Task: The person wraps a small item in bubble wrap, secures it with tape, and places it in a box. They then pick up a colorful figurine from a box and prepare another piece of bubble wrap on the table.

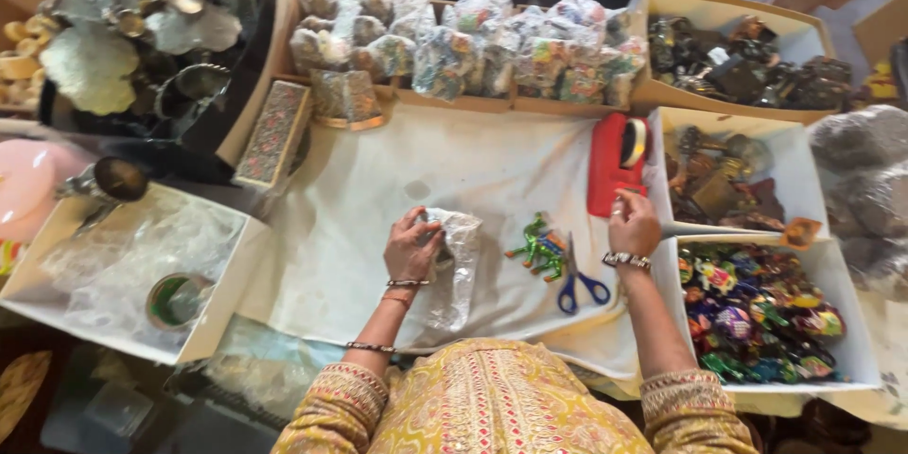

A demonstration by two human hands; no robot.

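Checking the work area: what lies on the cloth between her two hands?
In the head view, a green figurine and blue-handled scissors lie between left hand and right hand.

A crumpled clear plastic wrapping bag [454,260] lies near the white cloth's front edge under the left hand [411,248]; many small clear-wrapped colourful packets [473,43] crowd the cloth's far edge; white cardboard boxes [837,270] line its right edge.
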